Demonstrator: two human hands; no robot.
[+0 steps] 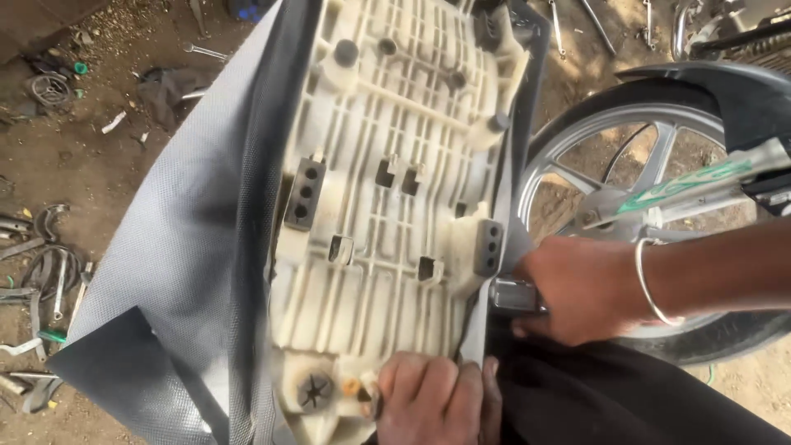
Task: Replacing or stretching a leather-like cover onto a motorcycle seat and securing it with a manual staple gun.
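Note:
An upturned motorcycle seat shows its cream ribbed plastic base (387, 206), with black rubber blocks on it. A grey textured seat cover (181, 247) hangs loose around it on the left. My left hand (432, 400) presses the cover edge down on the base's near right corner, fingers curled. My right hand (581, 288), with a metal bangle on the wrist, grips a metal stapler-like tool (512, 294) held against the seat's right edge.
A motorcycle's front wheel (626, 165) with silver spokes and dark mudguard (733, 91) stands right of the seat. Spanners and scrap parts (37, 280) lie on the dirt ground at left. Dark cloth (610, 395) covers my lap below.

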